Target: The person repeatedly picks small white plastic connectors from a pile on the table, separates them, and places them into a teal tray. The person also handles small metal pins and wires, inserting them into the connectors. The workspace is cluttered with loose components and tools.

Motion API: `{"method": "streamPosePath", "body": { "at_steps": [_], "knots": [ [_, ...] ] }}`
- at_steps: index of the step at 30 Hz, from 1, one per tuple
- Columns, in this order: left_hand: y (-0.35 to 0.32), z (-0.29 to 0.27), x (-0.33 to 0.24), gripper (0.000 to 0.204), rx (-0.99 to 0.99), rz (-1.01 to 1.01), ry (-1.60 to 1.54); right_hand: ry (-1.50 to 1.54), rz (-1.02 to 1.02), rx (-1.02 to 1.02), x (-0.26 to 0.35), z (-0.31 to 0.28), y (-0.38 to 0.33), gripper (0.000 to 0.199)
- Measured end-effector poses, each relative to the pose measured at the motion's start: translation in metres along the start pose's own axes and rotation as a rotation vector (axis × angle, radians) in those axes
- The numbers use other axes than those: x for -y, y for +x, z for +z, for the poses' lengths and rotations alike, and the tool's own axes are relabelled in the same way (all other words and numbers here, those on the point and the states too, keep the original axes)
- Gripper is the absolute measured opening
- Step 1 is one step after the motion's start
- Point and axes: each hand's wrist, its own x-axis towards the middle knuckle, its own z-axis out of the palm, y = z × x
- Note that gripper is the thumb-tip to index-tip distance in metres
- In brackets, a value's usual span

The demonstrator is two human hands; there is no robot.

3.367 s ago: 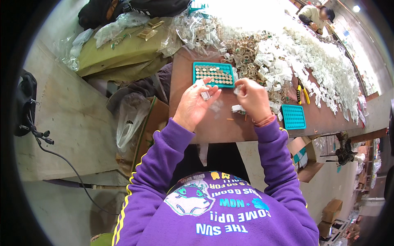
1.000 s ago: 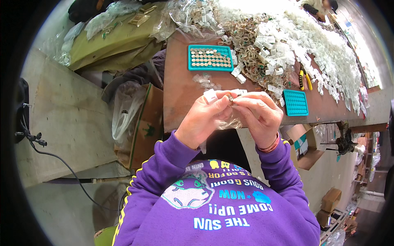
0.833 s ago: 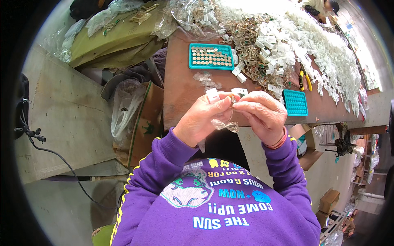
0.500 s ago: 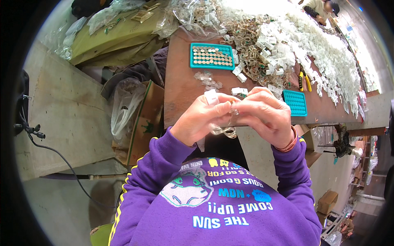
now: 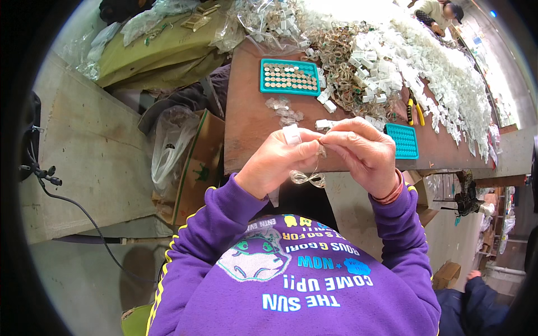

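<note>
A brown wooden table [image 5: 252,120] carries a teal tray of round metal pieces [image 5: 290,77]. Just below the tray lie small clear packets [image 5: 284,110]; right of it spreads a long heap of white parts [image 5: 414,61], then yellow-handled pliers [image 5: 414,109] and an empty teal tray [image 5: 402,140]

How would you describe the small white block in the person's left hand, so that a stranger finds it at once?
Start at the brown table and come to its near edge, where the two hands meet. The small white block sticks up between the fingertips of the left hand. Unlike the similar white pieces lying on the table behind it, it is held in the air.
</note>
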Motion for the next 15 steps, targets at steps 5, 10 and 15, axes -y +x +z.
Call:
{"method": "streamPosePath", "body": {
  "at_steps": [5,10,15],
  "knots": [
    [0.0017,0.0005,0.0039,0.03,0.06,0.013,-0.13,0.09,0.134,0.006,0.0015,-0.0002,-0.0001,0.022],
    [0.0057,-0.001,0.0074,0.036,0.023,-0.039,-0.238,0.071,0.077,-0.043,0.0036,-0.001,-0.0005,0.029],
    [0.0055,0.0035,0.0077,0.034,-0.003,-0.035,-0.236,-0.027,0.05,-0.141,0.0056,0.0059,-0.0066,0.029]
  ]
}}
